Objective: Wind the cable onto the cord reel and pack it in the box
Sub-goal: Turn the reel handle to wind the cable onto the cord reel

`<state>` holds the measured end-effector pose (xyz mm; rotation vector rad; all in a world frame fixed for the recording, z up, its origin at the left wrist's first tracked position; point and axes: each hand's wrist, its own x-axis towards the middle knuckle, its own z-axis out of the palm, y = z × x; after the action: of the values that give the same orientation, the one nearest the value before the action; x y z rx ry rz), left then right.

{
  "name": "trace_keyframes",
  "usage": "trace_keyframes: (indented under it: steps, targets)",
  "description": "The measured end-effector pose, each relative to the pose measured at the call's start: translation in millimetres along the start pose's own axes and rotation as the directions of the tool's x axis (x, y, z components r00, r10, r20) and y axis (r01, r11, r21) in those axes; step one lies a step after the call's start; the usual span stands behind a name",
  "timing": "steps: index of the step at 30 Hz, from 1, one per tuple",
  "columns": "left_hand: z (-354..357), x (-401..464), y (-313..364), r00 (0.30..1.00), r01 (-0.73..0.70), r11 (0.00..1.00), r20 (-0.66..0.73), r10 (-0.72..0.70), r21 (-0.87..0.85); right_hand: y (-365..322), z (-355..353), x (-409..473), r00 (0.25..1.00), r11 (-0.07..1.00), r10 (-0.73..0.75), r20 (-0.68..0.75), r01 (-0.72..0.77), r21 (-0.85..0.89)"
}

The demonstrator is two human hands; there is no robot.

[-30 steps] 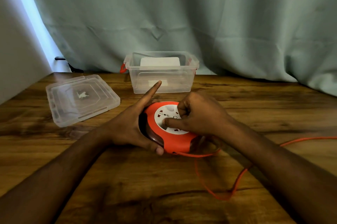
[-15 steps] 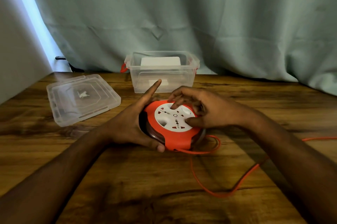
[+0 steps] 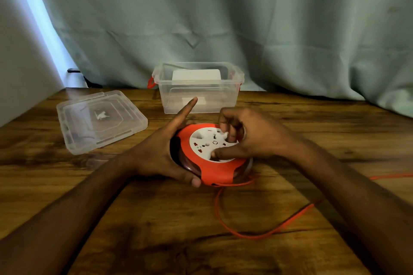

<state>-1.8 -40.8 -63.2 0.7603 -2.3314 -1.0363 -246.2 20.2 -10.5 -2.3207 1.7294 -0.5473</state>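
On the wooden table, mid-foreground, sits the orange cord reel. Left hand grips its left rim, index finger extended. Right hand pinches the white socket face, fingers curled. Orange cable loops loose to the right. Clear box stands open behind; lid lies left.

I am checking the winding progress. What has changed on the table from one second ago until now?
The right hand went round on the white face of the cord reel: fingers curled, then spread, now curled into it again. The loose loop of orange cable on the table shifted and looks drawn slightly toward the reel. The left hand still grips the reel's left side, forefinger pointing out. The box and lid have not moved.
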Motion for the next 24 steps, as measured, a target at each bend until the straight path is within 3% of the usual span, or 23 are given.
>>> trace_keyframes:
  steps: [6, 11, 16, 21, 24]
  targets:
    - [0, 0, -2, 1.000, -0.019, 1.000, 0.000, 0.019, 0.014, -17, 14, 0, 0.997, 0.991, -0.004, -0.071, -0.005, -0.132]
    - [0, 1, -3, 1.000, -0.029, 1.000, 0.005, 0.029, 0.006, -22, 26, 1, 0.982, 0.992, 0.000, -0.189, -0.024, -0.123]
    - [0, 2, -3, 0.999, -0.033, 0.999, -0.009, 0.033, -0.006, -19, 24, 1, 0.980, 0.993, -0.028, -0.197, 0.005, -0.117]
    - [-10, -1, -5, 0.991, 0.041, 0.999, -0.124, -0.042, -0.006, 1, 17, 7, 0.926, 0.982, 0.190, -0.327, -0.183, 0.052]
    - [-19, -2, -9, 0.972, 0.076, 0.997, -0.226, -0.071, 0.012, 12, 24, 12, 0.917, 0.919, 0.362, -0.165, -0.322, 0.227]
